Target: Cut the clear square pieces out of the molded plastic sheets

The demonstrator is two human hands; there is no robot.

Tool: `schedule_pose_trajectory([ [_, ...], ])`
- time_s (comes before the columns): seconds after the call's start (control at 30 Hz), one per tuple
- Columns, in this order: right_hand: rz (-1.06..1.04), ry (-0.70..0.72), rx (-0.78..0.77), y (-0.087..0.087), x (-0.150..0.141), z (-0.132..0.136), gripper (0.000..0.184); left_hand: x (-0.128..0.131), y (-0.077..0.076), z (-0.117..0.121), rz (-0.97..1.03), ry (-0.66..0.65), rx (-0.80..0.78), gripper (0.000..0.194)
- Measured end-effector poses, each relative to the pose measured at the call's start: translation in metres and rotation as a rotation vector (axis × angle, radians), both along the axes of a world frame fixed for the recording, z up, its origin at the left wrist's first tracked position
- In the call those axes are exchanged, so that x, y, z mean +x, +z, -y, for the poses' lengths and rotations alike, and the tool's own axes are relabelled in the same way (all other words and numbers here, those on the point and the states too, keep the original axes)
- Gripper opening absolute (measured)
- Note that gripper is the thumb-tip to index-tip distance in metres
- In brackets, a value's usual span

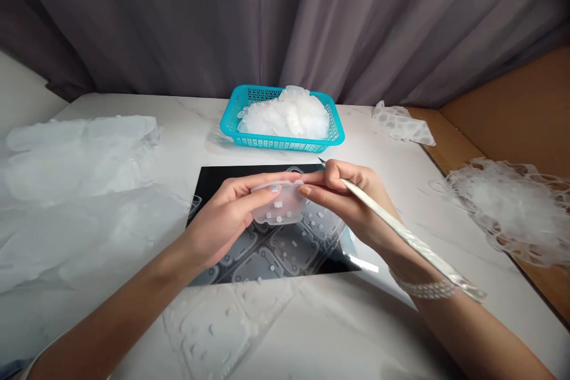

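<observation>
The left hand [225, 214] holds a small clear plastic piece [278, 205] above a black sheet [218, 181], and its fingers [271, 189] are closed on the rim. The right hand [351, 199] grasps a white-handled craft knife [378, 208], with its fingers [307, 190] also resting on the piece. The piece seems light, thin and a little slippery, so the edges look best for holding. It is cloudy, with small white squares [278, 204]. Farther on the tabletop [187, 142], a turquoise basket [236, 122] holds many similar clear pieces [285, 116].
</observation>
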State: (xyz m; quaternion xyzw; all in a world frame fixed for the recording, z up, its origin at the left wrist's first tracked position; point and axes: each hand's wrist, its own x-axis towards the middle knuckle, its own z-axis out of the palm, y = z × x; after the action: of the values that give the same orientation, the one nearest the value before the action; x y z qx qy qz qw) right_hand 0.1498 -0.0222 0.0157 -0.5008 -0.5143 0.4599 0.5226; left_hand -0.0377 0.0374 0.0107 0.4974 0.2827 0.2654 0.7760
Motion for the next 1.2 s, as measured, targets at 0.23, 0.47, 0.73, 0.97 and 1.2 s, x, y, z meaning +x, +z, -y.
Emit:
schedule_pose_trajectory([
  [0.23, -0.025, -0.080, 0.027, 0.001, -0.002, 0.004, 0.052, -0.005, 0.005, 0.001, 0.067, -0.028, -0.061, 0.024],
  [0.47, -0.039, -0.171, 0.043, 0.000, 0.004, 0.003, 0.051, -0.008, 0.008, -0.009, 0.028, -0.030, -0.091, 0.028],
  [0.73, -0.110, -0.213, 0.003, 0.002, 0.010, -0.002, 0.047, -0.013, 0.015, -0.015, -0.001, -0.066, -0.088, 0.027],
  [0.97, -0.096, -0.222, 0.006, 0.001, 0.009, -0.002, 0.047, -0.013, 0.014, -0.014, -0.013, -0.073, -0.112, 0.027],
  [1.2, 0.038, -0.095, 0.303, 0.005, 0.005, 0.006, 0.050, -0.006, 0.007, -0.014, 0.033, -0.094, -0.517, 0.057],
])
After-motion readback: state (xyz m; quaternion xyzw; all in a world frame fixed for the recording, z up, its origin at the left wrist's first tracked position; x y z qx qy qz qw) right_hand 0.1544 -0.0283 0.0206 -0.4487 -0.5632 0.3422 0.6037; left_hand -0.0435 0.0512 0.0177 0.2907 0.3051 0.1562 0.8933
